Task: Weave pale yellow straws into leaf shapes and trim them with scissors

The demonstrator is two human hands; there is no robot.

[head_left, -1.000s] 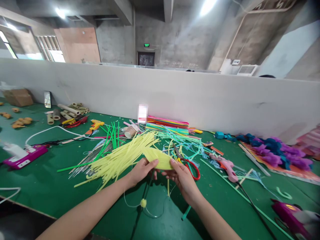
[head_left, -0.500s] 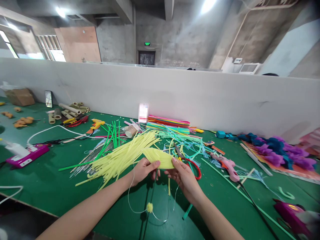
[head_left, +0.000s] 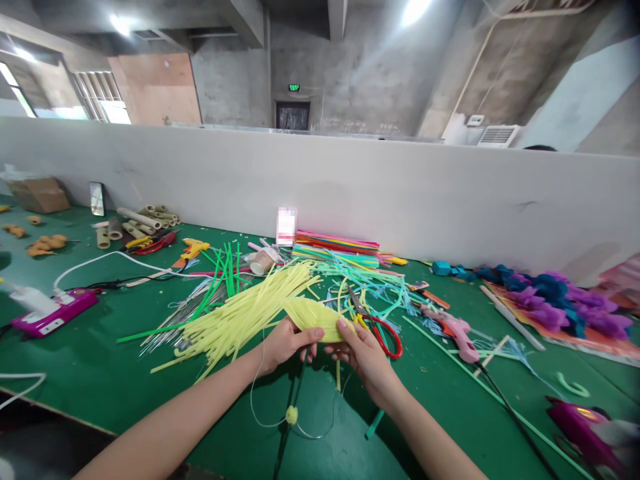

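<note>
A pale yellow leaf-shaped piece [head_left: 314, 316], made of strips laid side by side, is held up between both hands. My left hand [head_left: 287, 343] pinches its lower left edge with thumb and fingers. At its right end, my right hand [head_left: 363, 353] grips it the same way. Below the hands hangs a small yellow bead-like ball [head_left: 291, 415] on a thin dark stem, with a loop of clear wire beside it. Red-handled scissors [head_left: 383, 333] lie just beyond my right hand. A heap of yellow chenille stems [head_left: 245, 310] spreads to the left of the leaf-shaped piece.
A pink glue gun [head_left: 463, 339] lies right with its black cord. Bundles of coloured stems [head_left: 337, 247] rest near the partition [head_left: 350, 180]. To the left are a yellow glue gun [head_left: 194, 249], bamboo pieces [head_left: 145, 220] and a purple power strip [head_left: 57, 313]. Purple and blue fuzzy pieces [head_left: 555, 300] lie far right.
The leaf-shaped piece has tilted slightly and shifted a little down and left at its free end. The hanging ball and wire loop have swung slightly left. Both hands keep their hold.
</note>
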